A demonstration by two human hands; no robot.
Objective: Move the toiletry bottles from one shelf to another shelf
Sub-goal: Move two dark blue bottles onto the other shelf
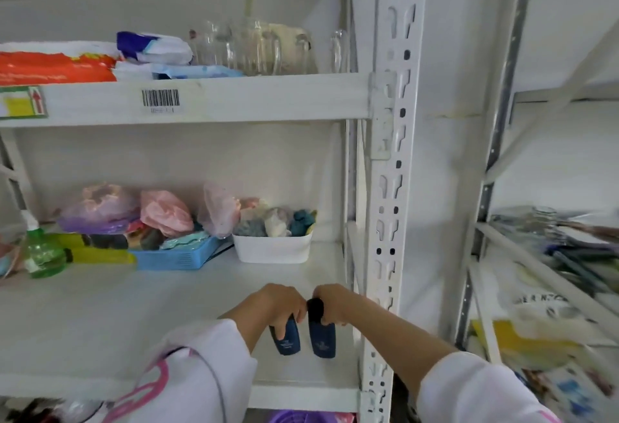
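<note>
Two dark blue toiletry bottles stand side by side near the front right of the white middle shelf (pixel 100 322). My left hand (pixel 279 303) grips the top of the left bottle (pixel 286 339). My right hand (pixel 331 303) holds the right bottle (pixel 323 339) by its black cap. Both bottles are upright, with their bases at or just above the shelf; I cannot tell whether they touch it. The two hands are almost touching each other.
Behind on the same shelf are a white bin (pixel 272 248) of cloths, a blue basket (pixel 177 255) with bagged items and a green spray bottle (pixel 42 255). The upper shelf holds glass jugs (pixel 254 50) and packets. A white upright post (pixel 388 188) is close at right.
</note>
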